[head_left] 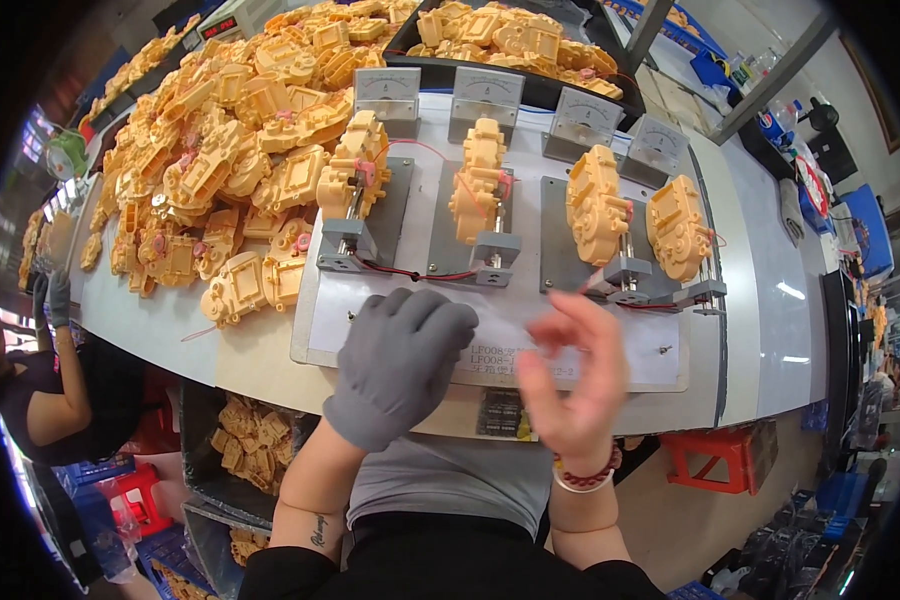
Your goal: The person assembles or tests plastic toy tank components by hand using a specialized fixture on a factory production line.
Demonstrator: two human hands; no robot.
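**Both hands low at the board, four housings seated**

Through the head view I have four pale-orange housings [597, 205] upright in a row, each at its own grey clamp block [627, 272], with dial meters [487, 100] behind. The loose heap [210, 150] lies to the left.

Left hand [400, 355], gloved: fingers curled downward over the white board [650, 330]; its fingertips are turned away, so I cannot tell whether it pinches anything. Right hand [575, 375], bare and motion-blurred: thumb and fingers parted, nothing seen between them, just in front of the third block.

Handling notes, my judgement: take a housing by its rigid body, not by its thin red wire [415, 275]. Bring it straight off or onto the metal shafts; tilting could bind it. Keep knuckles and bracelet clear of the leads. I'd steady the block with one hand, and leave the dials unobstructed for reading.
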